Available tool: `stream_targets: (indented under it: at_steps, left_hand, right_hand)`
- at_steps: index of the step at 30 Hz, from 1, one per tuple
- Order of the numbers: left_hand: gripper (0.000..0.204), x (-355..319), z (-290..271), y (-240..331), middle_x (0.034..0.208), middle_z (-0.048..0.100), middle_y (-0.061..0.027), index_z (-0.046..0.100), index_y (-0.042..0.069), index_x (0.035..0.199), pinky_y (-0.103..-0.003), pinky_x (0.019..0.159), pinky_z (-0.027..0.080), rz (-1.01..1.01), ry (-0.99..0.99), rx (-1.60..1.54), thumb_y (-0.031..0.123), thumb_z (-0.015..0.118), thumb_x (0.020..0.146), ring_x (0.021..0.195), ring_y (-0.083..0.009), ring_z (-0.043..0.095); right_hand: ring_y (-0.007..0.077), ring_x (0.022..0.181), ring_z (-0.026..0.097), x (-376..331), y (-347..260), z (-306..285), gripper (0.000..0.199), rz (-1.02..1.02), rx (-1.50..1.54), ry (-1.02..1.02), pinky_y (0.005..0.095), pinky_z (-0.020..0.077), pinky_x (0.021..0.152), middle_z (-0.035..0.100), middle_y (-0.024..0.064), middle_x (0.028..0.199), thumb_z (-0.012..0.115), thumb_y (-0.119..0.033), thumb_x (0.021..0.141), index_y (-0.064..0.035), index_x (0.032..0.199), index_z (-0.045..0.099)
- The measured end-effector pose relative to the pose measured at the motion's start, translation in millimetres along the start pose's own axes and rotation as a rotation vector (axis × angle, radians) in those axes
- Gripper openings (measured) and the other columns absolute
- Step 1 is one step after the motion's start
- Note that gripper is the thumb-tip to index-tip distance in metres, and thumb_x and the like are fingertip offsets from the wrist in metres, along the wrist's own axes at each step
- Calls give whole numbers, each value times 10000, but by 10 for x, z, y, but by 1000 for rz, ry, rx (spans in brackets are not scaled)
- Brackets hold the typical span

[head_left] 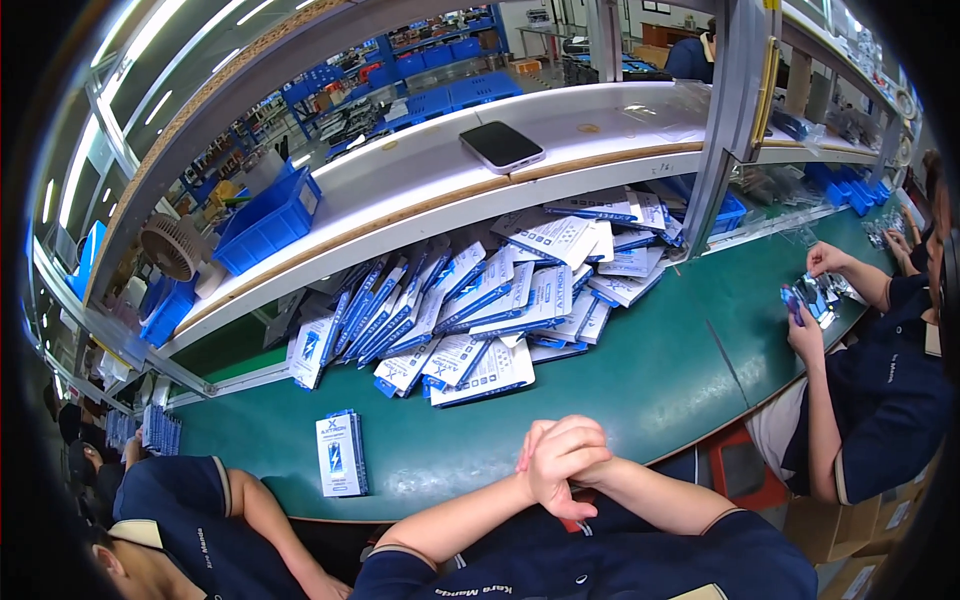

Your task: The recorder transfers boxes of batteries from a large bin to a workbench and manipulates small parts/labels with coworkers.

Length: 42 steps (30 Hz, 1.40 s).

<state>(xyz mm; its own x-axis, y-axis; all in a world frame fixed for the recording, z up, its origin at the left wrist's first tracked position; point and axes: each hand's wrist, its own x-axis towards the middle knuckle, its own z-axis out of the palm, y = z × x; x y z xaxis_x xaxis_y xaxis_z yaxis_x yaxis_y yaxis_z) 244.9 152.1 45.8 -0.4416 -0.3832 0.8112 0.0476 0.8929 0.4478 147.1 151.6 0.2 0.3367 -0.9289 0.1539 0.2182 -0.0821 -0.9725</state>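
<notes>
My left hand [553, 478] and my right hand [532, 440] are clasped together in front of my body, over the bench's near edge. The left one lies mostly on top with its fingers curled round, its thumb pointing right; much of the right one is hidden beneath. No object shows between them. A short stack of flat white-and-blue boxes [338, 457] stands on the green bench [620, 400] to the left of my hands. Beyond them, a large loose heap of similar boxes [490, 290] leans and overlaps under the shelf.
A phone [502, 145] lies on the white shelf [620, 115], with a blue bin [268, 222] and a small fan [172, 248] at its left end. A metal post [735, 120] rises at right. Co-workers sit on both sides; the right one handles small parts [818, 296].
</notes>
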Motion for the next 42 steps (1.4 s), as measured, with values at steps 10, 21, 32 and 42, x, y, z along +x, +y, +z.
stream_targets:
  at_steps: [10,21,32,42]
  left_hand:
    - [247,109,-462,-257,889,710,-140,681,-50,845,-345,780,534,-676,-393,-595,153,585,948,837,-231,678]
    - [618,-227,40,-48,697,685,-145,676,-58,686,-314,666,529,-989,377,-539,375,390,1021,644,-209,654]
    - [316,-179,228,19,843,645,-128,652,-27,980,-287,630,466,-1038,480,-298,181,415,1002,669,-152,588]
    - [294,-135,140,-30,675,575,-13,631,0,1044,-192,388,337,-1019,445,-469,156,389,985,426,-41,428]
  right_hand:
    - [99,541,520,-30,44,-177,314,12,-204,-714,236,411,505,498,-21,565,745,-224,864,-54,667,570]
    - [75,423,444,-128,15,-203,430,31,-29,-588,220,341,430,473,-20,503,597,-349,968,-70,643,561]
    - [112,334,422,-12,-153,-51,546,261,420,237,235,339,338,464,15,453,352,-441,1048,-100,664,537]
    - [111,397,454,-3,-180,-62,517,316,560,171,231,354,378,509,34,519,335,-420,1057,-79,728,542]
